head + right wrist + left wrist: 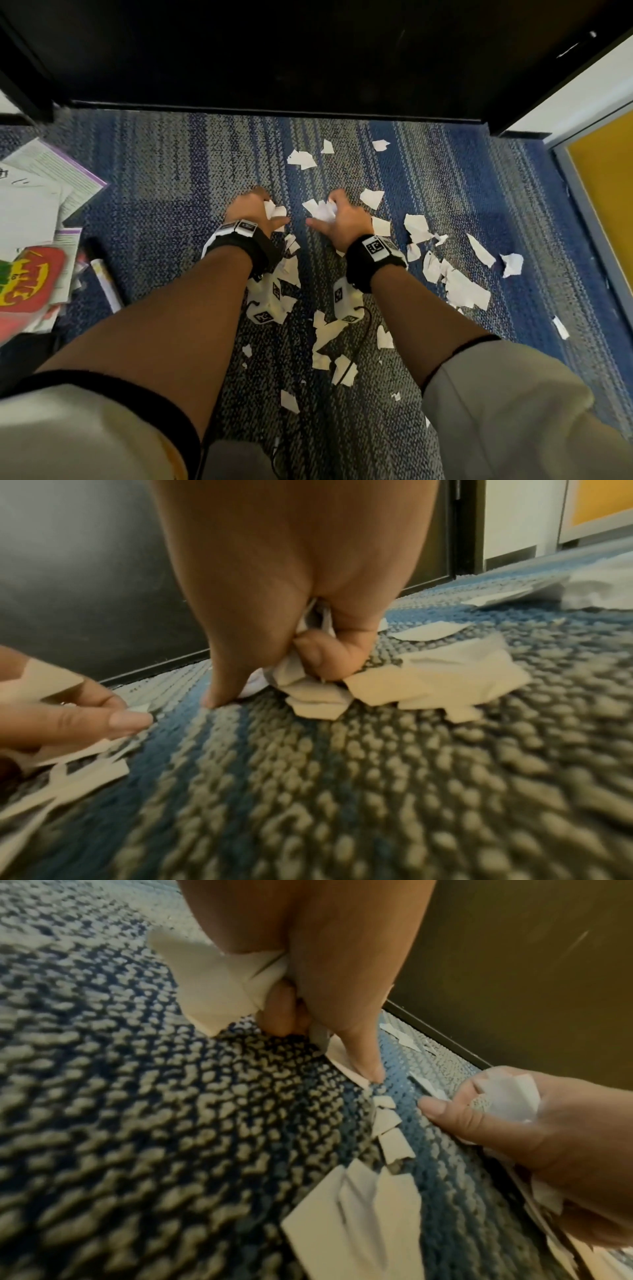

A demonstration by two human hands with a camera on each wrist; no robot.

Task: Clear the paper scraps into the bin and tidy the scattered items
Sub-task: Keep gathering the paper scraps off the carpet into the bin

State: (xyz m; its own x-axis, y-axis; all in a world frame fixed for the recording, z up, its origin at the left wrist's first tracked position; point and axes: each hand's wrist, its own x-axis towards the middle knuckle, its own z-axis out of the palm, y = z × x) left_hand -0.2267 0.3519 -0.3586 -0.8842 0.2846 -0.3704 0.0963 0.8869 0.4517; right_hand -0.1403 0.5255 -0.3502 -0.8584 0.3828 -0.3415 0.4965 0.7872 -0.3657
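White torn paper scraps (462, 287) lie scattered over a blue and grey carpet (164, 192). My left hand (255, 210) is low on the carpet, fingers curled round a bunch of scraps (226, 988), thumb stretched toward the middle. My right hand (337, 216) sits a short way to its right and grips a crumpled wad of scraps (308, 680), with its thumb tip on the carpet. More scraps (329, 339) lie under and between my forearms. No bin is in view.
A pile of printed sheets and booklets (37, 192) with a red and yellow item (27, 277) lies at the left, a black and white marker (102, 270) beside it. A dark panel (308, 51) stands ahead; a yellow board in a grey frame (606, 192) leans at right.
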